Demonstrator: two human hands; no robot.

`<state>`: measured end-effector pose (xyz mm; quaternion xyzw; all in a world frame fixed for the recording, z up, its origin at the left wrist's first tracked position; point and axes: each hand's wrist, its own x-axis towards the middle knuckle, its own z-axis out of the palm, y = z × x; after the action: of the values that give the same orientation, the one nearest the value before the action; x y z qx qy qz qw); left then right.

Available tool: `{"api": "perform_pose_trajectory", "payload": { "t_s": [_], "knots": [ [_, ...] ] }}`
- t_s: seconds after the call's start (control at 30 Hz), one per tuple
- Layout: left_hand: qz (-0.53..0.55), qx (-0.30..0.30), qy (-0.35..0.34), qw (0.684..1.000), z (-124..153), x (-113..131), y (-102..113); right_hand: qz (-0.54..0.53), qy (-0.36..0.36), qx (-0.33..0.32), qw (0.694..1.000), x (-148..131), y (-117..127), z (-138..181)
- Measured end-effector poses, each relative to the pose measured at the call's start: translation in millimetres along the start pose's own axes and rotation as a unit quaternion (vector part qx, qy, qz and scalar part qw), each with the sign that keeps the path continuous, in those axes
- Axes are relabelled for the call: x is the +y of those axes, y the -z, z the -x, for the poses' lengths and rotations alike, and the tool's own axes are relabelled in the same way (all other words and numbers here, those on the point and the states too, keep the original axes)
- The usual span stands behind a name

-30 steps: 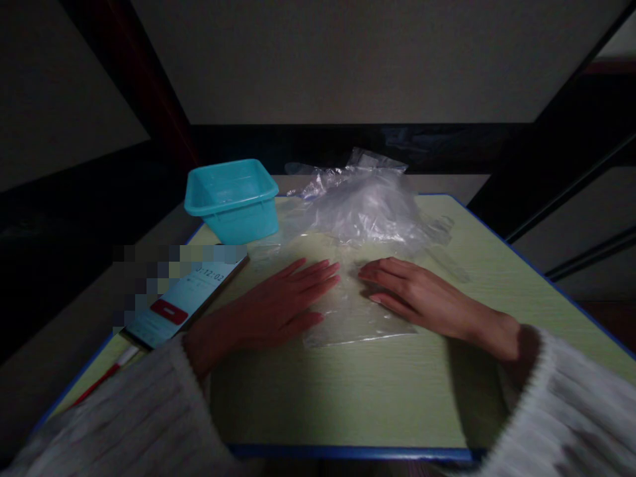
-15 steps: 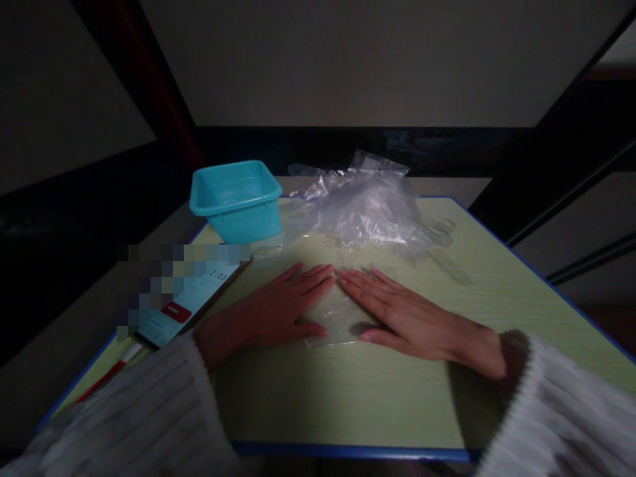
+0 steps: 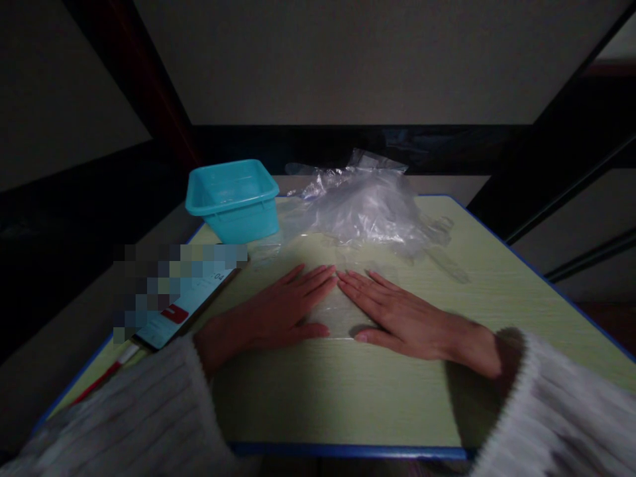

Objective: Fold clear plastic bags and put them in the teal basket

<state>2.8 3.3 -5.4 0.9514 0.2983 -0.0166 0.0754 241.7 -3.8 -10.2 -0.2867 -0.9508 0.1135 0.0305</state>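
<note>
A clear plastic bag (image 3: 336, 315) lies flat on the pale green table (image 3: 348, 397), folded small under my palms. My left hand (image 3: 278, 311) rests flat on its left part, fingers stretched out. My right hand (image 3: 397, 315) lies flat on its right part, fingers straight, fingertips meeting those of the left hand. Only a narrow strip of the bag shows between the two hands. Both wrists wear white knitted sleeves.
A heap of clear plastic bags (image 3: 368, 209) sits at the table's far side. A turquoise tub (image 3: 232, 197) stands at the far left. A phone (image 3: 186, 308) with a lit screen lies left, with a red and white pen (image 3: 106, 374) near the left edge.
My right hand slid left over the bag until its fingertips met the left hand. The bag, spread wide a second ago, now shows only as a narrow piece between the hands.
</note>
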Motion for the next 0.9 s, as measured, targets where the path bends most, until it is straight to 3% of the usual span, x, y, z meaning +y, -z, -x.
{"api": "perform_pose_trajectory", "payload": {
  "t_s": [0.27,0.9],
  "knots": [
    [-0.010,-0.027,0.028,0.999,-0.5,-2.8,-0.4,0.015,-0.008,-0.016,1.000,0.2,-0.6,-0.2],
    [-0.019,-0.046,0.071,0.996,-1.6,-0.3,2.9,0.010,-0.164,-0.103,0.981,6.8,10.1,11.2]
  ]
}}
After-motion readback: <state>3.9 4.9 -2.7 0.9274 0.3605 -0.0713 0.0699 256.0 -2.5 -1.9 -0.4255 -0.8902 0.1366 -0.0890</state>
